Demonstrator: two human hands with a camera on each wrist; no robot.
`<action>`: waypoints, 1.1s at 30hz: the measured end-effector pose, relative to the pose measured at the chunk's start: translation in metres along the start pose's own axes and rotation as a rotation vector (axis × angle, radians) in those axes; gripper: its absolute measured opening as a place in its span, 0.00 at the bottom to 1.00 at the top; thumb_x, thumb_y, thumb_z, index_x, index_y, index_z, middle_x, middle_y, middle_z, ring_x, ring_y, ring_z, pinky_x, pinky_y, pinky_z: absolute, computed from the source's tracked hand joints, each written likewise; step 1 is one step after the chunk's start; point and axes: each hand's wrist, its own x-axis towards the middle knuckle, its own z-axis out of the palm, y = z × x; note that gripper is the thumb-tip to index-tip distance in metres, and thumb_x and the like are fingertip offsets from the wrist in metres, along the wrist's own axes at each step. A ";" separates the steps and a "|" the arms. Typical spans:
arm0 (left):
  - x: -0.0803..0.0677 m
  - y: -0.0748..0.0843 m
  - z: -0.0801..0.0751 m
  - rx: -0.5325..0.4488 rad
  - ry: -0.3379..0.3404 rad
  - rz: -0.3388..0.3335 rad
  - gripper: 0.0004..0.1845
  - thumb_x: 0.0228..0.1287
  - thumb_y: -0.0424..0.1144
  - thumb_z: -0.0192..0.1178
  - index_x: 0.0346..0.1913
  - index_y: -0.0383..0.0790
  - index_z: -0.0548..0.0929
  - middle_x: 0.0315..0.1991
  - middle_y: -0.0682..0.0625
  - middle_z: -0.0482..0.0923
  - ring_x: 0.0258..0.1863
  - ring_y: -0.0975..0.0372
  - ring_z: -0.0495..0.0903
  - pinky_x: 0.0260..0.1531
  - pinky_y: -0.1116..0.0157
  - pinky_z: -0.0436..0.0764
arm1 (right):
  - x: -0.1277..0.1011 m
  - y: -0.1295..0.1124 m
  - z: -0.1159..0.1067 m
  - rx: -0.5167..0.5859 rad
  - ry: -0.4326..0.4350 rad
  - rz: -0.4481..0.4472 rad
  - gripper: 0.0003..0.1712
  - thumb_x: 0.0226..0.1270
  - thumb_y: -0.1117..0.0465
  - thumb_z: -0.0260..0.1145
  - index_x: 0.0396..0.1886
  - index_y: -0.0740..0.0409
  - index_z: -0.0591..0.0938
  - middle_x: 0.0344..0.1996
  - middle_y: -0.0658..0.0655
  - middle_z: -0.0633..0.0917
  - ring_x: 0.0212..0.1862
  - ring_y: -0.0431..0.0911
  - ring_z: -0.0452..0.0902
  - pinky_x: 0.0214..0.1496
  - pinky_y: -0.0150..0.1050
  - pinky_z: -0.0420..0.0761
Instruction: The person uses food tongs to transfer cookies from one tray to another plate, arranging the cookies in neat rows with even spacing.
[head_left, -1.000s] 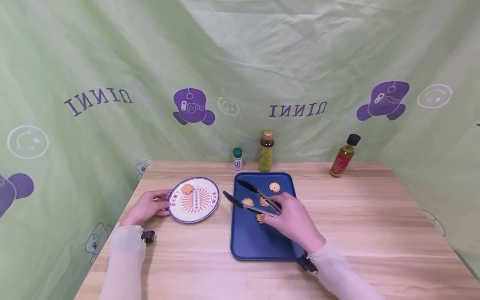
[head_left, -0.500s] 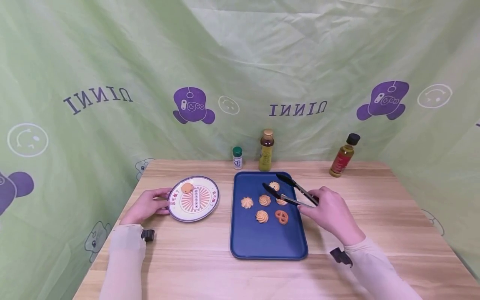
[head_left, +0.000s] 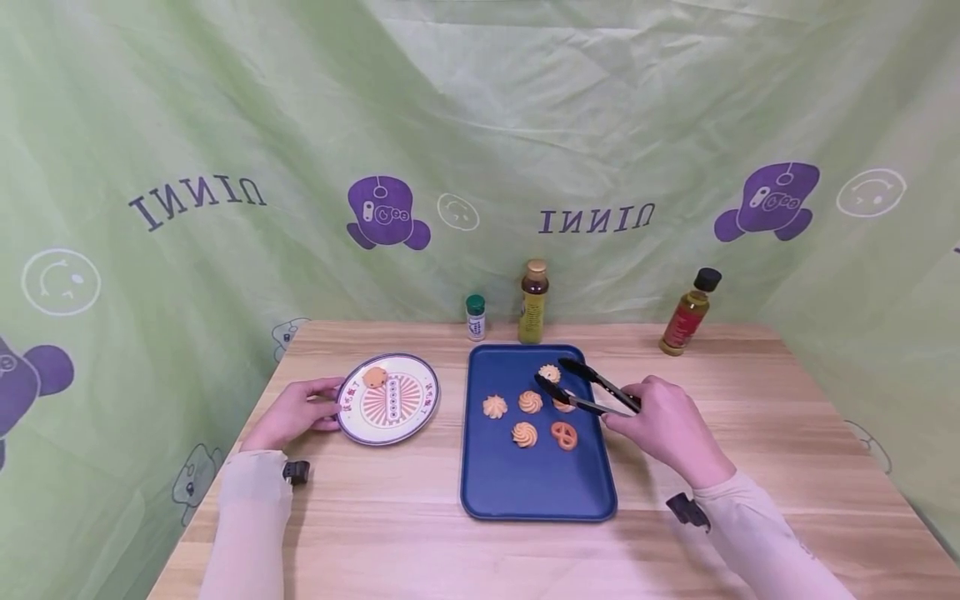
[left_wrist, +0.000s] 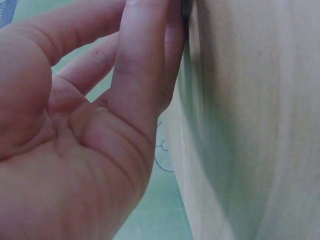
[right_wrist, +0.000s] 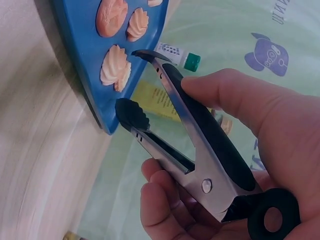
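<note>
While my right hand (head_left: 667,433) is gripping the tongs (right_wrist: 207,167), their arms are standing apart and their tips are hanging just beside the far cookie (head_left: 549,370), pinching nothing (whether a tip is touching it, I cannot tell). My left hand (head_left: 296,408) is touching the left rim of the plate (head_left: 412,421); its fingertips are partly hidden, so I cannot tell whether they are pinching that rim or only bracing it. One round cookie (head_left: 375,377) is lying on the plate, toward its far left side. The swirled cookies (head_left: 529,402) are sitting on the blue tray (head_left: 536,487), with a pretzel (head_left: 564,436) lying at the near right of the group.

Going by looks, I am dealing with light, dry, brittle pieces: the ridges are probably giving the tips something to catch, but a hard squeeze would likely be crumbling them. I am favouring a low, gentle hold across the thick sides. The pretzel is looking weaker at its loops, so I am judging its outer edges the better place. The plate is seeming stiff and smooth, perhaps slippery.
</note>
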 end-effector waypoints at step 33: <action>0.001 0.000 0.001 -0.031 0.001 -0.013 0.35 0.79 0.22 0.61 0.83 0.21 0.64 0.68 0.23 0.71 0.39 0.62 0.91 0.46 0.63 0.99 | 0.009 -0.006 -0.002 -0.026 -0.043 -0.014 0.15 0.62 0.53 0.80 0.36 0.62 0.92 0.28 0.56 0.79 0.28 0.48 0.71 0.26 0.38 0.67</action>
